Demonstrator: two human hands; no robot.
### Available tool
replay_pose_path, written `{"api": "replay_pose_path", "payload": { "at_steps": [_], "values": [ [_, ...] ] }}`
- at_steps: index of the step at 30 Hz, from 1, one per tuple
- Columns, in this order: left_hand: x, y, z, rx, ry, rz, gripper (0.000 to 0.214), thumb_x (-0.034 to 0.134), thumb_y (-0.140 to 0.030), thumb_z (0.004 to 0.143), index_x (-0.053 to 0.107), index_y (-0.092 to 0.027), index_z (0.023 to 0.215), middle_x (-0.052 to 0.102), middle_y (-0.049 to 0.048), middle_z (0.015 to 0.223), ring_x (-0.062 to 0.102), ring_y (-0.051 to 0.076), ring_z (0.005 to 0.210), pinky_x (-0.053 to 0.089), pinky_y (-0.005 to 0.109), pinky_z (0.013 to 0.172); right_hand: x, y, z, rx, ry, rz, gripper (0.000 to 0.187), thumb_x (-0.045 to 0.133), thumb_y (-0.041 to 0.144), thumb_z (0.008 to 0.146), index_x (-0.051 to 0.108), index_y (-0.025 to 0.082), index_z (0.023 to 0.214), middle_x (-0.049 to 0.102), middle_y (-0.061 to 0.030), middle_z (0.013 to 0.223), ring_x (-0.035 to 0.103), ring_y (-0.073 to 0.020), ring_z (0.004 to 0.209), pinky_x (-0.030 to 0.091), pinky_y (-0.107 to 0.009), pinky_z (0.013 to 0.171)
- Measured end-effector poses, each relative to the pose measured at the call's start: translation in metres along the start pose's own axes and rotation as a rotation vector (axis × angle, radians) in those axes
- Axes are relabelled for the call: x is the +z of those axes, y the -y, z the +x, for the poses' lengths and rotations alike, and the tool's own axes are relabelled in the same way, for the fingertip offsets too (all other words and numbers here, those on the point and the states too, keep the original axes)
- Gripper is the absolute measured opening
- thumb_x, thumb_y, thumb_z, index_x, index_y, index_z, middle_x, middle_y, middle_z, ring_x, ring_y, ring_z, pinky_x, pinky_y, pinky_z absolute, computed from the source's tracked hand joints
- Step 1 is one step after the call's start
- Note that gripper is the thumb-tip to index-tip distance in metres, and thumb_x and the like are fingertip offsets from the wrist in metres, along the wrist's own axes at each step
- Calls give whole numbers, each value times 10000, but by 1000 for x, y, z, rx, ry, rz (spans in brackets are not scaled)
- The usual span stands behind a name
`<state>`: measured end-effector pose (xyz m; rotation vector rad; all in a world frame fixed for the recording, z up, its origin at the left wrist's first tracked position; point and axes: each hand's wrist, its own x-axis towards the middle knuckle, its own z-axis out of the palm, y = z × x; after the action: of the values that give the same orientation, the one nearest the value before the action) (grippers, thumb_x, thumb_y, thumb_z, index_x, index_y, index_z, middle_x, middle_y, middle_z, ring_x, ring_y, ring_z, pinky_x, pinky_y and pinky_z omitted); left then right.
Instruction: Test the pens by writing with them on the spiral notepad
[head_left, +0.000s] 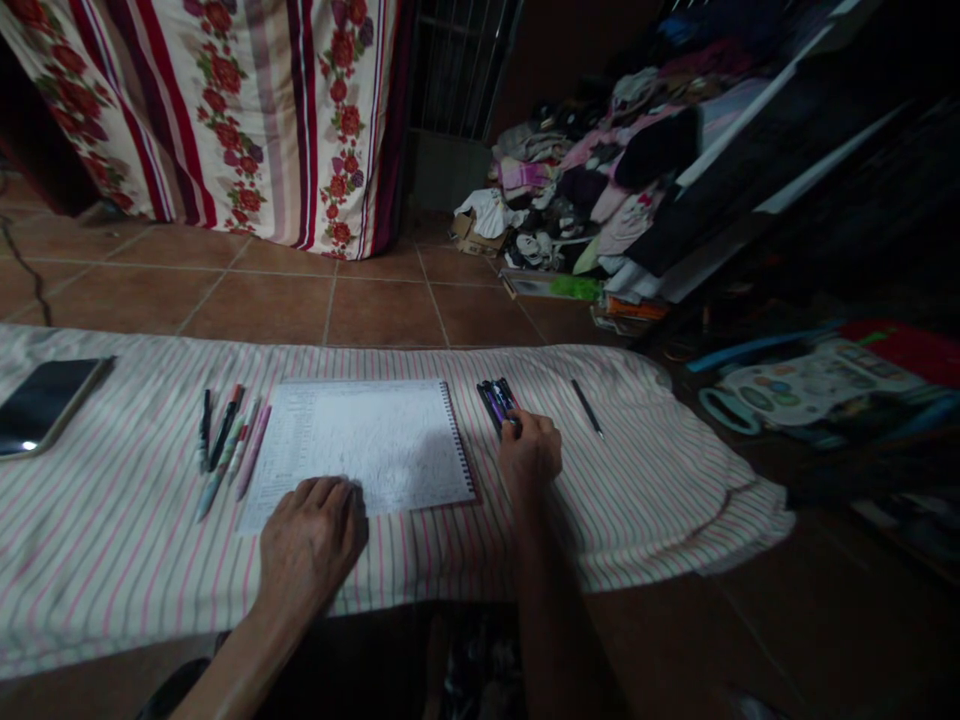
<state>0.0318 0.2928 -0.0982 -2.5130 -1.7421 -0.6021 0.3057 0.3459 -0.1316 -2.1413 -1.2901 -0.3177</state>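
Observation:
A spiral-bound notebook (367, 440) lies open on a pink-striped cloth (112, 540) spread over the floor. My left hand (313, 535) rests on the notebook's near edge with its fingers curled loosely, holding nothing I can see. My right hand (529, 455) is closed on a bundle of dark and purple pens (496, 398) just right of the spiral binding. Several pens (229, 445) lie in a row left of the notebook. A single dark pen (586, 407) lies alone to the right.
A phone (45, 402) with a dark screen sits at the cloth's left end. Beyond are brown floor tiles (262, 300), a floral bedsheet (247, 110) hanging down, a heap of clothes (585, 190), and a toy board (810, 385) at right.

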Motion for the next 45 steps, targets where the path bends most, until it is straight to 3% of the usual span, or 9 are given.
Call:
{"api": "replay_pose_path", "payload": {
  "at_steps": [4, 9, 14, 26, 35, 40, 45],
  "values": [
    [0, 0, 1, 15, -9, 8, 242, 415, -255, 825, 645, -182, 802, 671, 66, 791, 601, 208, 778, 459, 327, 689, 10, -9, 1, -168, 9, 12, 285, 421, 211, 831, 616, 150, 1030, 594, -107, 1120, 459, -250, 1059, 348, -383, 900],
    [1, -1, 1, 13, -20, 6, 249, 410, -263, 831, 639, -187, 771, 663, 61, 759, 596, 201, 766, 459, 320, 683, 25, -18, -5, -252, 99, -63, 402, 340, 242, 868, 496, 116, 1216, 508, -137, 1271, 311, -283, 1266, 341, -438, 946],
    [2, -2, 1, -10, 11, 3, 241, 416, -280, 835, 628, -190, 763, 658, 51, 777, 588, 207, 785, 455, 333, 700, 31, -24, -7, -264, 77, -92, 429, 330, 229, 867, 451, 93, 1256, 486, -161, 1292, 324, -277, 1271, 331, -428, 973],
    [5, 0, 0, 10, -24, 1, 222, 429, -268, 829, 631, -191, 783, 661, 51, 800, 585, 199, 787, 455, 317, 690, 36, -26, -3, -242, 39, 88, 354, 367, 134, 830, 554, 92, 1128, 583, -162, 1166, 500, -233, 1109, 388, -392, 918],
    [5, -1, 0, -25, 32, -9, 231, 423, -288, 838, 628, -189, 796, 659, 44, 829, 575, 215, 816, 457, 344, 714, 30, -26, -3, -175, 54, 93, 356, 384, 110, 814, 585, 93, 1108, 593, -150, 1162, 545, -225, 1056, 410, -356, 891],
    [6, -3, 1, -24, 44, 3, 222, 431, -292, 836, 624, -193, 789, 654, 44, 835, 572, 216, 823, 456, 345, 715, 33, -32, -2, -225, 70, 93, 356, 365, 147, 838, 574, 97, 1122, 588, -153, 1168, 542, -225, 1060, 410, -357, 892],
    [6, -3, 0, -15, 17, 17, 231, 430, -295, 838, 627, -184, 791, 656, 55, 859, 573, 217, 828, 457, 343, 720, 36, -37, 0, -273, 105, 42, 396, 339, 161, 850, 511, 25, 1179, 547, -204, 1205, 497, -246, 1118, 404, -372, 907]
  ]
}}
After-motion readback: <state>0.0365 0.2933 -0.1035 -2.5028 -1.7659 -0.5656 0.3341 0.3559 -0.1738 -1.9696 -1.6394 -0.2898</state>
